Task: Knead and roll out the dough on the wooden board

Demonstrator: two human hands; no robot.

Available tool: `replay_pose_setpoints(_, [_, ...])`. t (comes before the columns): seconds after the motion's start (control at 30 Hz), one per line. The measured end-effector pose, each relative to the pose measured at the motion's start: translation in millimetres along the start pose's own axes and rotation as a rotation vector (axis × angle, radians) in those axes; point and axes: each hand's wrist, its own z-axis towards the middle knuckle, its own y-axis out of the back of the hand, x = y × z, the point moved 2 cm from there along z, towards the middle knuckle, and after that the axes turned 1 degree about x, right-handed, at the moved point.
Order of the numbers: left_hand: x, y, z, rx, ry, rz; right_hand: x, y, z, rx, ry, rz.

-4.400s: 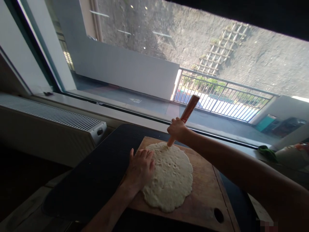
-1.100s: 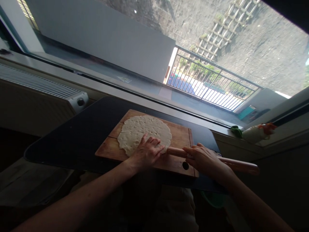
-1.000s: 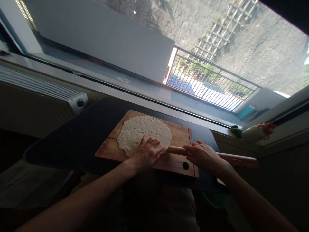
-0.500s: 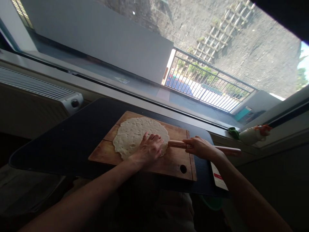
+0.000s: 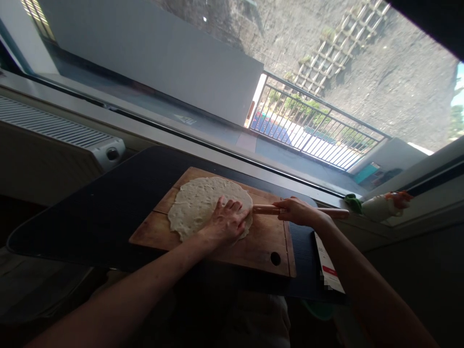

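A flat, roughly round sheet of dough with a bumpy surface lies on a wooden cutting board. My left hand rests on the right part of the dough, its fingers spread and pointing away from me. In my right hand is a wooden rolling pin, gripped along its middle. The pin's left end meets the dough's right edge beside my left thumb, while its other end sticks out past my right wrist. My left hand hides part of the dough's near right edge.
Under the board is a dark table. A phone with a lit screen lies at the right, partly behind my forearm. A radiator stands at the left. Along the window sill sits a pale pot or jug at the right.
My right hand and the rolling pin have shifted slightly left and away from me, and the pin lies more level. My left hand stays on the dough almost unmoved.
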Motion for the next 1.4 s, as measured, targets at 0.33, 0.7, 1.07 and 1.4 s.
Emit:
replay_pose_setpoints(0.33, [0.3, -2.3, -0.6, -0.007, -0.009, -0.015, -5.9, -0.2, 10.9, -0.060, 0.035, -0.003])
replay_pose_setpoints(0.7, [-0.2, -2.7, 0.2, 0.010, 0.002, 0.001, -5.3, -12.3, 7.8, -0.102, 0.031, 0.079])
replay_pose_setpoints(1.07, [0.9, 3.9, 11.1, 0.061, -0.003, 0.014, -0.5, -14.5, -6.2, -0.070, 0.063, 0.126])
replay_pose_setpoints(1.4, [-3.4, 4.6, 21.2, 0.053, -0.020, 0.068, -5.8, -21.3, -15.5, 0.009, -0.036, 0.217])
